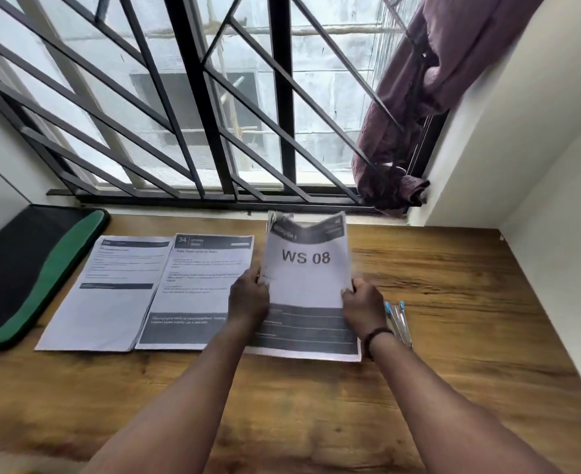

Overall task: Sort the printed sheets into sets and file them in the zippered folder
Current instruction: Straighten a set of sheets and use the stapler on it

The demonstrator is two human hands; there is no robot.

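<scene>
White printed sheet stack headed "WS 08" (308,268), top edge raised and bowed, lower part over a sheet with dark grey bands (309,331) lying flat on the wooden counter (453,302). Left hand (248,297) grips the stack's left edge, right hand (362,304) grips its right edge, fingers curled round the paper; black wristband on the right wrist. How many sheets are in the stack: cannot tell, top is blurred.

Just left, two flat white printed piles side by side: one headed "34 KITCHEN" (197,289), touching or slightly overlapping a further-left pile with a dark header bar (108,295). Black zippered folder with a green curved stripe (26,275) at the counter's far left, looks shut, not yet used. Clear pens with blue caps (398,319) just right of the right hand. Barred window and purple curtain (419,97) behind.

Judged stage: still sorting; filing not begun.

Risks: raised stack is floppy, so loose sheets could slide out and land in the wrong pile; adjacent piles sit so close that edges may mix; right wrist could knock the pens.
</scene>
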